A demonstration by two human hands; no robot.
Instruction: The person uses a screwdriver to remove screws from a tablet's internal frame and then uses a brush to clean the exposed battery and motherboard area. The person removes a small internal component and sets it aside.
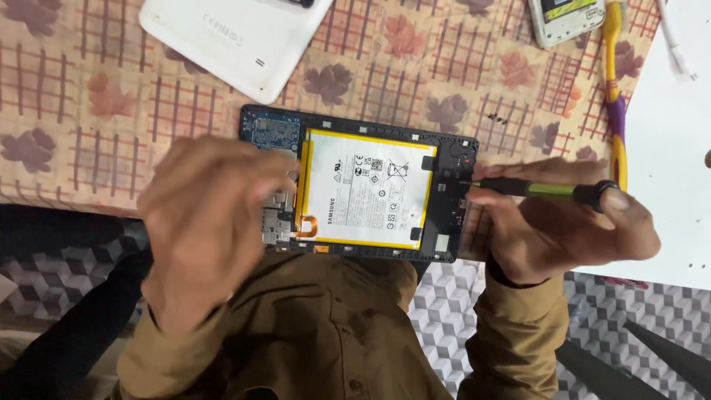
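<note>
The left hand point(204, 222) is blurred, palm down, its fingers curled loosely over the left end of the opened tablet point(359, 194) — whether they pinch anything cannot be told. The tablet lies flat near the table's front edge on a flower-patterned cloth point(89, 96), a black rectangular frame with a blue circuit board point(265, 133) and a glossy white, yellow-edged battery point(366, 191). At its right end the right hand point(563, 222) is closed around a black-and-green screwdriver point(544, 190) — held level, tip touching the frame. A smooth white back cover point(237, 37) lies beyond.
</note>
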